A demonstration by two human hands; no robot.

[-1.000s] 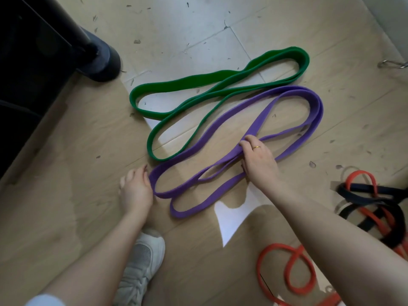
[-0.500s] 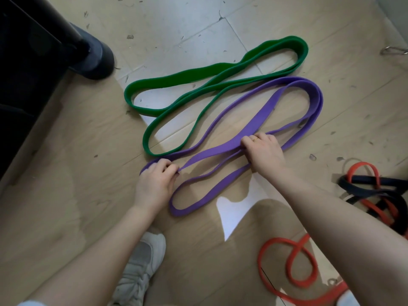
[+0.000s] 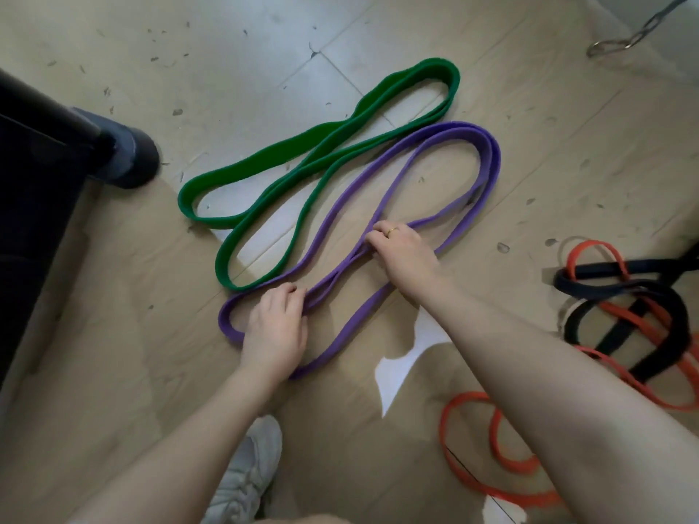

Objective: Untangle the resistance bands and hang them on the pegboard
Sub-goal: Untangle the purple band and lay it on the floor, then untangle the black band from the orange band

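Purple band (image 3: pixel 488 160): folded in loops on the floor (image 3: pixel 567 175), mid-frame, just beside the green band (image 3: pixel 302 145).
Your left hand (image 3: pixel 274 329): fingers curled round strands at its near-left loop.
Your right hand (image 3: pixel 403 253): fingers pinching the strands where they cross.
Orange and black bands (image 3: pixel 643 319): tangled at the floor's right edge.

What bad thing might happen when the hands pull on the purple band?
The purple band lies looped over itself, so pulling from where the left hand and right hand grip it might tighten a twist. It lies right beside the green band, which might get dragged along. The white shoe is close and may step on a loop.
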